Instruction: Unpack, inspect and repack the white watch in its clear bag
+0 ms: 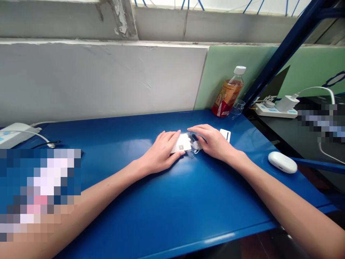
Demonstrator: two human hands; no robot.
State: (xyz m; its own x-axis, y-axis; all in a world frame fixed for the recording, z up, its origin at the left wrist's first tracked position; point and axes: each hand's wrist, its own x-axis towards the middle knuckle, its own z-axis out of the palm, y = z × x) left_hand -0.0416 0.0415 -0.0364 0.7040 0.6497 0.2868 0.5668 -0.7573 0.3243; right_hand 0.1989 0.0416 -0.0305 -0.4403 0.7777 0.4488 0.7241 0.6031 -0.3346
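Near the middle of the blue table [172, 201], my left hand [161, 153] pinches a white card [182, 143] with a small printed code, thumb below and fingers on top. My right hand [212, 142] rests just to the right of it, fingers curled on a clear plastic sleeve [194, 146] that meets the card's right end. A second white card [225, 134] with a dark stripe lies on the table behind my right hand.
A bottle of amber drink [229, 94] with a white cap stands at the back right, a clear cup [237, 107] beside it. A white oval case [282, 162] lies near the right edge. A power strip [272, 109] with a charger sits further right. A white device [13, 133] with cables is at far left.
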